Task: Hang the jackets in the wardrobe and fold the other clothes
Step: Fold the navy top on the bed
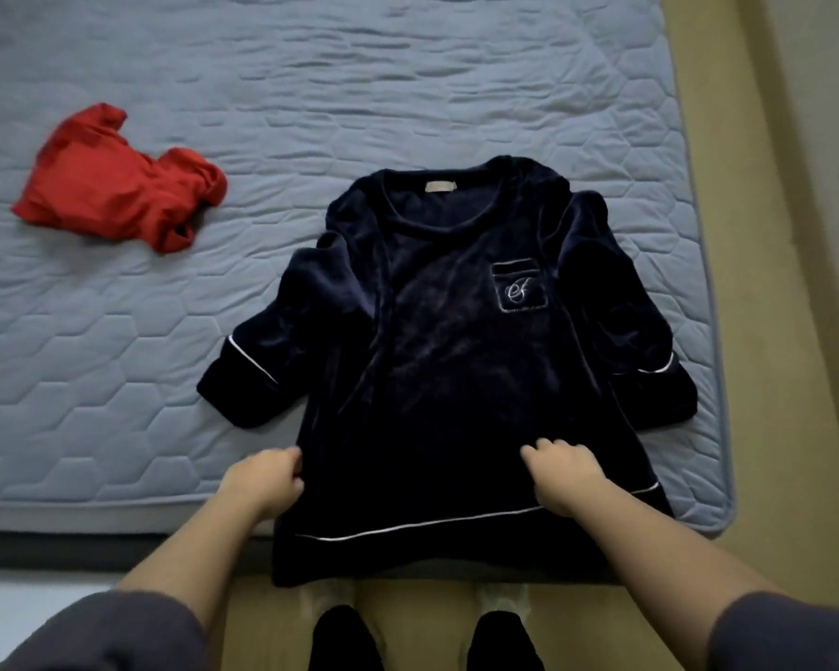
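Right now the navy top (437, 360) is lying flat on the bed (117, 380), its hem hanging over the near edge. My left hand (262, 481) is curling its fingers (295, 482) round the side edge, and my right hand (565, 472) is bunching cloth near the hem. It is looking soft, plush and floppy, so I am judging the side seams the best hold.

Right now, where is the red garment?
In the head view the red garment lies crumpled at upper left on the grey mattress, apart from the navy top spread out to its lower right.
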Tool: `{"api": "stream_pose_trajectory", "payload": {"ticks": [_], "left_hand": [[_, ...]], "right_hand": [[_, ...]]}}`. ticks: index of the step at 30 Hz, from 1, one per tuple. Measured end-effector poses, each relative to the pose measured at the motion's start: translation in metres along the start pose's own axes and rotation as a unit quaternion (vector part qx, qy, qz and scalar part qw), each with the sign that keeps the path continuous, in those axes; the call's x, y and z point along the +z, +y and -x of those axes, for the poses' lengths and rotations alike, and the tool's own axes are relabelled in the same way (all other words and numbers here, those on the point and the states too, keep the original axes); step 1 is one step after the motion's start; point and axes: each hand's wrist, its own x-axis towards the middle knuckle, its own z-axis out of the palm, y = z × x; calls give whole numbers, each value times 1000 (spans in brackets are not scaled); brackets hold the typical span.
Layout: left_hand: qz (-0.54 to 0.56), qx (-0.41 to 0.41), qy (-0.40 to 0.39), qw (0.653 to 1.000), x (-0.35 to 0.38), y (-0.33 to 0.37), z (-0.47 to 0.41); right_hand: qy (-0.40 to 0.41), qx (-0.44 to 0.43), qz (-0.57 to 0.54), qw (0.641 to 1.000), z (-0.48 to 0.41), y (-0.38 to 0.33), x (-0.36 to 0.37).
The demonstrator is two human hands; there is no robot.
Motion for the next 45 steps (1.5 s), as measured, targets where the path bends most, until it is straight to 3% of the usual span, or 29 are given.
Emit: {"api": "stream_pose_trajectory", "payload": {"ticks": [3, 8, 10, 12, 15, 17, 19, 21, 23, 25, 27, 29, 31, 33, 35, 37, 39, 41, 43, 45], "left_hand": [[79, -60, 74, 992, -34, -17, -21], [118, -121, 225, 960, -62, -79, -80], [200, -125, 188, 953, -65, -103, -109], [340, -62, 108, 932, -61, -115, -130], [497, -13, 75, 864, -52, -140, -138], [542, -63, 125, 829, -65, -189, -138], [544, -152, 216, 796, -90, -266, -128], [512, -255, 295, 765, -115, -357, -112], [465, -335, 319, 755, -131, -430, -99], [440, -389, 337, 736, -138, -468, -96], [441, -412, 357, 713, -132, -468, -100], [452, -410, 339, 716, -114, -446, -107], [476, -397, 315, 719, -88, -413, -121], [510, -400, 290, 704, -64, -383, -135], [553, -410, 279, 670, -50, -367, -147], [609, -390, 312, 616, -49, -368, -159], [734, -325, 319, 504, -58, -378, -169], [836, -255, 253, 414, -78, -387, -175], [860, -245, 218, 392, -91, -398, -181], [852, -284, 255, 359, -89, -409, -187]], "right_hand": [[28, -28, -49, 998, -21, -45, -45], [93, -45, -184, 978, -76, -120, -94], [134, -44, -282, 949, -102, -151, -110], [155, -36, -373, 914, -128, -181, -126], [139, -7, -363, 921, -158, -215, -144], [137, 12, -299, 944, -165, -229, -156], [199, -7, -271, 942, -164, -242, -170], [316, -65, -268, 908, -164, -260, -187], [389, -106, -261, 877, -169, -282, -204], [352, -126, -244, 895, -178, -306, -213], [175, -130, -205, 954, -189, -326, -215], [41, -148, -139, 978, -202, -340, -210], [55, -149, -122, 980, -211, -347, -202], [186, -104, -123, 969, -217, -345, -197], [280, -49, -98, 954, -223, -337, -193], [267, -24, -84, 960, -233, -326, -189], [236, -16, -84, 968, -243, -325, -193], [249, -24, -100, 963, -254, -336, -205], [228, -62, -130, 963, -267, -355, -217], [147, -100, -125, 976, -277, -368, -222]]}}
